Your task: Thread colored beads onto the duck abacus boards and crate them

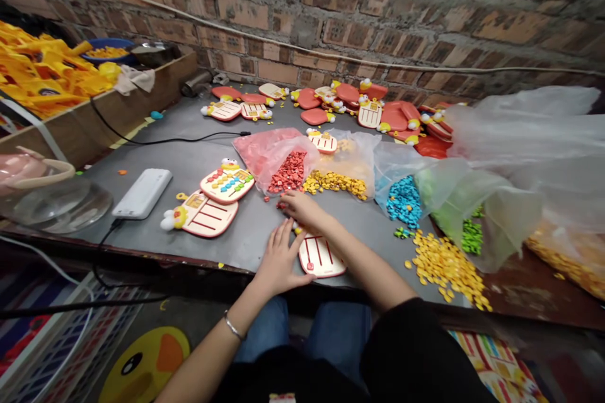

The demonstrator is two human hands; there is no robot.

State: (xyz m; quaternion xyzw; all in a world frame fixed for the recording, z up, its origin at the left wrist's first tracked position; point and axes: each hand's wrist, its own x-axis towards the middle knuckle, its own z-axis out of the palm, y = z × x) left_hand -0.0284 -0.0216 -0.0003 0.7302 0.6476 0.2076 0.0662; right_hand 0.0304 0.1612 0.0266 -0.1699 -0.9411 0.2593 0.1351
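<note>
My left hand (278,257) is around the left side of a cream toy board (325,258) with slots and a red rim, its thumb along the near edge. One red bead (311,266) sits low in the board's left slot. The board's duck-head end is mostly hidden by my hands. My right hand (305,209) reaches over the board, fingers pinched on a small red bead (280,205), partly covered by the fingertips. Just beyond them lies a pile of red beads (289,171) spilling from a pinkish plastic bag (258,145).
Bags of yellow (335,184), blue (404,201) and green beads (471,236) stand rightward, with loose yellow pieces (447,264). At left are a bead-filled board (227,184), a slotted board (208,214), a white power bank (143,193). More duck boards (347,93) lie against the brick wall.
</note>
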